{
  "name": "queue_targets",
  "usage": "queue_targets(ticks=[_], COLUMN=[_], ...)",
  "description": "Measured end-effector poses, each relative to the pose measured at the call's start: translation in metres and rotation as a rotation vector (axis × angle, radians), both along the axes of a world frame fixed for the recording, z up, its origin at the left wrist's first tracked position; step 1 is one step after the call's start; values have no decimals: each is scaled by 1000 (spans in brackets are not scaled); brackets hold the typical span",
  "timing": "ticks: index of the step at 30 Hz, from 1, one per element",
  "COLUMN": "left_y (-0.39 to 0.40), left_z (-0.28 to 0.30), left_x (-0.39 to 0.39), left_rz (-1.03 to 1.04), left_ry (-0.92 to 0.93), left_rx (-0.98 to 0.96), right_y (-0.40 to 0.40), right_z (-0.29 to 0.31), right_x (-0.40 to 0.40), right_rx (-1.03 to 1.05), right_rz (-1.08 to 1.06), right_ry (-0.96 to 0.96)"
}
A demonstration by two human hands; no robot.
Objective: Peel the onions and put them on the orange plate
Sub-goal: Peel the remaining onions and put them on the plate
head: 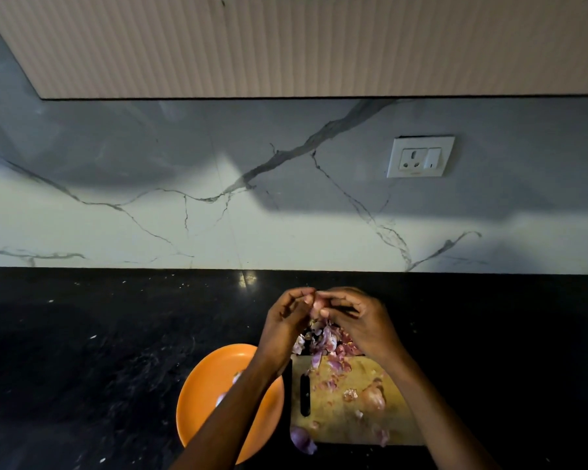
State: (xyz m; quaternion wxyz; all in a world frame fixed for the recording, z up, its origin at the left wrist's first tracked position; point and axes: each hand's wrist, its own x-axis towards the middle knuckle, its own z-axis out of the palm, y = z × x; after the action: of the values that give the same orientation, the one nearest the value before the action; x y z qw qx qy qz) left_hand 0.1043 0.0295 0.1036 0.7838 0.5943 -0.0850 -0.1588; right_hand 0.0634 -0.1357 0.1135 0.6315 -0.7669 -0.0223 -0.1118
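My left hand (pixel 286 317) and my right hand (pixel 357 317) meet above the far end of the cutting board and pinch a small pale onion (pixel 316 305) between their fingertips. A strip of purple skin hangs from it. The orange plate (pixel 201 395) lies on the black counter under my left forearm, with pale peeled onion pieces (pixel 222 396) partly hidden by the arm. An unpeeled brown onion (pixel 374 396) lies on the wooden cutting board (pixel 398 415). A purple onion (pixel 301 439) lies at the board's near left corner.
A heap of purple onion peel (pixel 326 344) covers the board's far end, with scraps scattered over it. A black-handled knife (pixel 305 395) lies along the board's left edge. A marble backsplash with a wall socket (pixel 420 157) rises behind the black counter (pixel 99 351).
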Motion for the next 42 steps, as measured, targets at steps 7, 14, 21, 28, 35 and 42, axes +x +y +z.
queue_targets(ticks=[7, 14, 21, 28, 35, 42], left_y=[7, 6, 4, 2, 4, 4], left_z=[5, 4, 6, 5, 7, 2], left_x=[3, 1, -1, 0, 2, -1], left_rz=[-96, -74, -47, -13, -64, -2], left_ry=[81, 49, 52, 52, 71, -24], left_rx=[-52, -81, -125, -73, -80, 10], right_y=[0, 2, 3, 4, 4, 9], right_z=[1, 0, -1, -2, -1, -4], right_x=[1, -2, -3, -3, -4, 1], right_rx=[155, 154, 130, 83, 120, 129], right_rz=[-7, -2, 22, 2, -6, -158], right_ry=[64, 67, 7, 10, 48, -62])
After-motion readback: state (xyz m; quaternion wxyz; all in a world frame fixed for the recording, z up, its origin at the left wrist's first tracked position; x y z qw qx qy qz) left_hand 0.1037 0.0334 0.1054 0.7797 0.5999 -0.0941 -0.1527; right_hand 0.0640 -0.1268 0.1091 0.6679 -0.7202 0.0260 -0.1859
